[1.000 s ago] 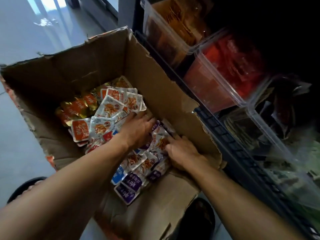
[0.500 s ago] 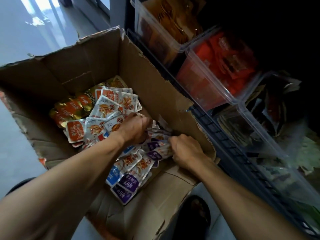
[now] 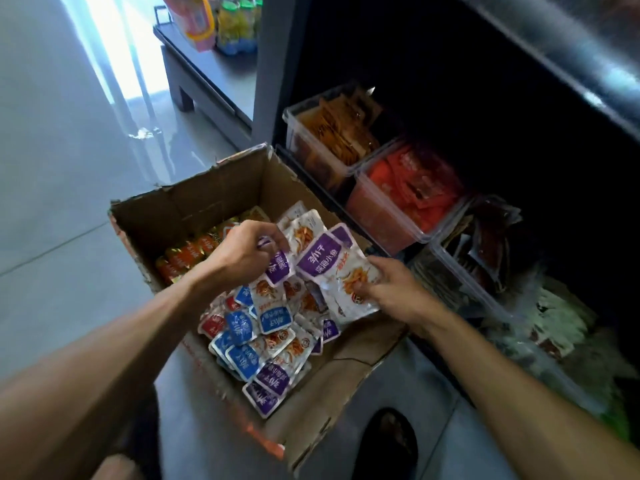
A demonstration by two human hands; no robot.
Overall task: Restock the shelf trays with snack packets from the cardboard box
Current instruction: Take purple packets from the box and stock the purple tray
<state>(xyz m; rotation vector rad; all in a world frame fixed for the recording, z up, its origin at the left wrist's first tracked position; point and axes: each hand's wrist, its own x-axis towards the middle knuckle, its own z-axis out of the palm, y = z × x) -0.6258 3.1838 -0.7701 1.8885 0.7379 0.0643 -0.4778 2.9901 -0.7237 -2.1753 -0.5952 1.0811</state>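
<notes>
An open cardboard box (image 3: 194, 202) stands on the floor, holding several small snack packets in blue, purple and orange (image 3: 249, 341). Above the box, my right hand (image 3: 391, 292) grips a bunch of purple-topped packets (image 3: 332, 271) by their lower ends. My left hand (image 3: 246, 251) pinches the top of more purple packets (image 3: 280, 261) right beside them. On the low shelf to the right sit clear trays: one of brown packets (image 3: 332, 133), one of red packets (image 3: 408, 188), one of dark packets (image 3: 481, 258).
A dark shelf frame (image 3: 270, 64) rises just behind the box. A low dark bench (image 3: 207, 77) with bottles stands further back. Green packets (image 3: 561, 334) fill the nearest tray at right. My shoe (image 3: 384, 445) is beside the box's near flap.
Both hands have risen out of the box, each bringing up purple-topped packets. The view has tilted up, showing more shelf and floor.
</notes>
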